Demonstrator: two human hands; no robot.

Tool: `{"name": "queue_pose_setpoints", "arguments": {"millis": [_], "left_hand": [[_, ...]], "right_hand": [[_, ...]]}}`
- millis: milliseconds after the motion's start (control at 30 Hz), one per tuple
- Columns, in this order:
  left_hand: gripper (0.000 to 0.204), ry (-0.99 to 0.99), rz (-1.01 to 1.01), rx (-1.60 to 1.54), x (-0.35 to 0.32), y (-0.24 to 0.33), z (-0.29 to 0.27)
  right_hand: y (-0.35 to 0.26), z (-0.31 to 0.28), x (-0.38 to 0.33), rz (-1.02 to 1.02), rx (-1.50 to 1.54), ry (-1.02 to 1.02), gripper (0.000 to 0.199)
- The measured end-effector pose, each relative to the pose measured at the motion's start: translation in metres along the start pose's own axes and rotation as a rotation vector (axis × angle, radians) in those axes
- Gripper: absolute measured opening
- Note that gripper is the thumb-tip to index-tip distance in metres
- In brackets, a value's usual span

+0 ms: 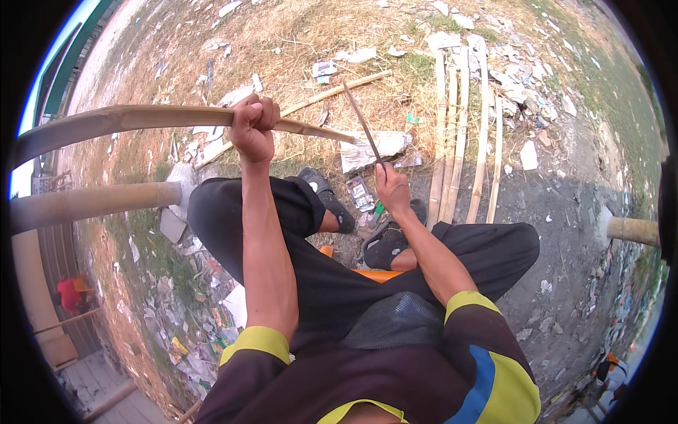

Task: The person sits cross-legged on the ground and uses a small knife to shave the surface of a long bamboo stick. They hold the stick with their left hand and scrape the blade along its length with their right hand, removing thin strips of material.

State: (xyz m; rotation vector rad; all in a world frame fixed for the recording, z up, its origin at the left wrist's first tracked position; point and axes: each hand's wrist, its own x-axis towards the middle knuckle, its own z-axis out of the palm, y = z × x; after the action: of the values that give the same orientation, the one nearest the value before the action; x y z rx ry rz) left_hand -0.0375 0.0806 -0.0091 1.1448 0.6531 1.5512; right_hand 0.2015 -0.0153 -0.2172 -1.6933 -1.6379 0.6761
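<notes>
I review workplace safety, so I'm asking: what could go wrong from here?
The bare right hand holds a long blade near the tip of the bamboo strip. A slip along the strip might cut the left hand, also bare.

The shoes are below the blade, so dropping it could injure a foot.

The strip's tip is at the block; whether it rests firmly is unclear, so it might slide.

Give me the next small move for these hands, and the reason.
With the right hand, perhaps bring the blade leftward to the tip of the bamboo strip: the left hand grips the strip farther back, and in this view its tip overlaps the pale block, with the blade close beside it but apart.
</notes>
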Motion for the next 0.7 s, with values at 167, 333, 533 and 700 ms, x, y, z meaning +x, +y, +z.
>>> {"name": "queue_pose_setpoints", "arguments": {"millis": [167, 333, 533, 700], "left_hand": [[0.032, -0.029, -0.008, 0.004, 0.000, 0.002, 0.003], [0.032, -0.174, -0.035, 0.010, -0.004, 0.005, 0.008], [0.029, -0.187, -0.023, 0.069, -0.010, -0.001, 0.027], [0.028, -0.163, 0.003, 0.075, -0.012, -0.003, 0.028]], "right_hand": [[0.048, 0.025, -0.027, 0.203, -0.342, -0.234, 0.034], [0.051, 0.008, -0.021, 0.201, -0.313, -0.190, 0.036], [0.054, -0.015, 0.001, 0.340, -0.230, 0.010, 0.035], [0.057, -0.021, 0.000, 0.343, -0.649, 0.077, 0.035]]}}
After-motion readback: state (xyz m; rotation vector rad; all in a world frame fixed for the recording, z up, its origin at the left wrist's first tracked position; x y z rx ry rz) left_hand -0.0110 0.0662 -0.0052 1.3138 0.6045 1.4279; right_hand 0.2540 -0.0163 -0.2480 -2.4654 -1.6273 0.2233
